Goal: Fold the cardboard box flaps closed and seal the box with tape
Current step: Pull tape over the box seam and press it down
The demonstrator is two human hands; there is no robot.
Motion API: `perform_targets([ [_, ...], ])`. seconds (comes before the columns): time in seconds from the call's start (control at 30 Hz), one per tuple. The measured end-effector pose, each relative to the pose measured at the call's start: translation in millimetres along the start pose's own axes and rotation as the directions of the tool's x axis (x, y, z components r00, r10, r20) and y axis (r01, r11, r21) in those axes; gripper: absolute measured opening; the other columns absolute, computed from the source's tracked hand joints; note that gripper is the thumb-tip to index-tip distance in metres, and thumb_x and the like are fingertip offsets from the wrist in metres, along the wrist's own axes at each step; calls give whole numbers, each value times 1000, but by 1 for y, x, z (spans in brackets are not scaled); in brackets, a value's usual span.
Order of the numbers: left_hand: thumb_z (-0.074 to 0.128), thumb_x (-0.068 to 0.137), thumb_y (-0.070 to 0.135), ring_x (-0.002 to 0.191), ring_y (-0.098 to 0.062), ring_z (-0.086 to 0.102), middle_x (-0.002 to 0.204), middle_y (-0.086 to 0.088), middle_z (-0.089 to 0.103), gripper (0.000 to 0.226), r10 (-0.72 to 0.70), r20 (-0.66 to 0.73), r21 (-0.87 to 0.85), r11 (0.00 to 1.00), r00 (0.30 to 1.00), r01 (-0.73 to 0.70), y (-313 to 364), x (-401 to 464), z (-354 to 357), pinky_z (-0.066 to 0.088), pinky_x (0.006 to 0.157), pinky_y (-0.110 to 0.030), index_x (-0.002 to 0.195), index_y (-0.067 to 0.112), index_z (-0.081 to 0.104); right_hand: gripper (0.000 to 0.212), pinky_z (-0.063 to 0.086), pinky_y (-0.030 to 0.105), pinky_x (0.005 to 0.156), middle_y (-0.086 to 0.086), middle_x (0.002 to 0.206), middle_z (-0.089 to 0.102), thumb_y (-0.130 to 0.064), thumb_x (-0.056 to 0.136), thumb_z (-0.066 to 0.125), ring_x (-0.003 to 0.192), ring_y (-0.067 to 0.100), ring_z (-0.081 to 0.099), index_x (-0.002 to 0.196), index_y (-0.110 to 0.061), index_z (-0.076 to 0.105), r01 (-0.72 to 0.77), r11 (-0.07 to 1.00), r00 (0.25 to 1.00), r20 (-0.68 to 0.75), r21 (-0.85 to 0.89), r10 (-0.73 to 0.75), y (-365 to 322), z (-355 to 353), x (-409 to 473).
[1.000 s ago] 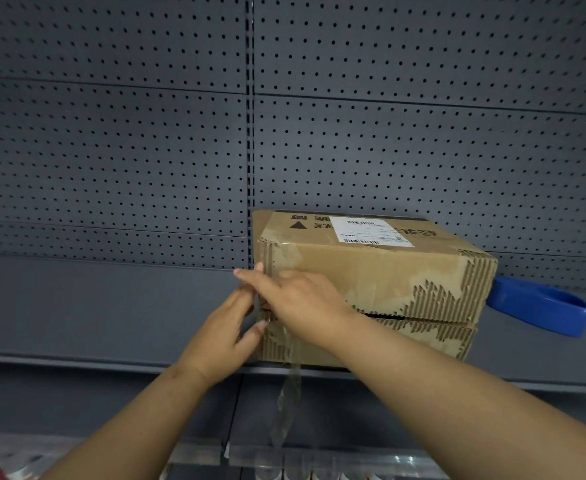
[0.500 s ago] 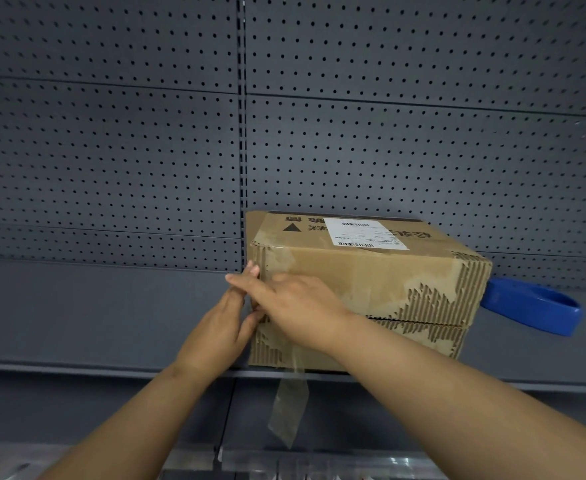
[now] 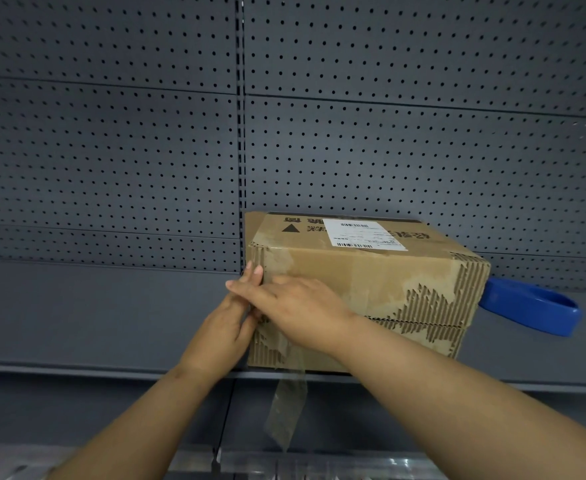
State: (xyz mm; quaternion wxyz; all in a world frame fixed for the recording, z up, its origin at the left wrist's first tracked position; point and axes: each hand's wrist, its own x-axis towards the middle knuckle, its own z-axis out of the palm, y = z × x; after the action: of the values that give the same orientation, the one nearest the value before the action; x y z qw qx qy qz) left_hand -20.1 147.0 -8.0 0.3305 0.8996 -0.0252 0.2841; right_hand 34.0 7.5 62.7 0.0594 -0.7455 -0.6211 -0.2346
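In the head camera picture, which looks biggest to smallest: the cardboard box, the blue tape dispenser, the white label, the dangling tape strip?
1. cardboard box
2. blue tape dispenser, partly hidden
3. white label and dangling tape strip: too alike to rank

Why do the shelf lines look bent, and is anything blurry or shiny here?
Head view: the wide lens bows the pegboard seams; the cardboard box and both hands are sharp; the hanging tape shows faint sheen; lighting is soft, without hard shadows.

Brown box (image 3: 364,275) (white label (image 3: 362,233)); blue tape roll (image 3: 540,313); grey perforated panel (image 3: 111,133).
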Motion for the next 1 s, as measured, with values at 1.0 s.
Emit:
perform_targets([
  [1.0, 41, 97, 25, 133, 9, 14, 146, 24, 9, 61, -21, -71, 73, 997, 997, 26, 5, -6, 6, 16, 105, -9, 136, 42, -3, 44, 40, 23, 84, -11, 90, 52, -21, 90, 57, 97, 11, 52, 130, -20, 42, -531, 647, 822, 146, 547, 551, -18, 2, -27],
])
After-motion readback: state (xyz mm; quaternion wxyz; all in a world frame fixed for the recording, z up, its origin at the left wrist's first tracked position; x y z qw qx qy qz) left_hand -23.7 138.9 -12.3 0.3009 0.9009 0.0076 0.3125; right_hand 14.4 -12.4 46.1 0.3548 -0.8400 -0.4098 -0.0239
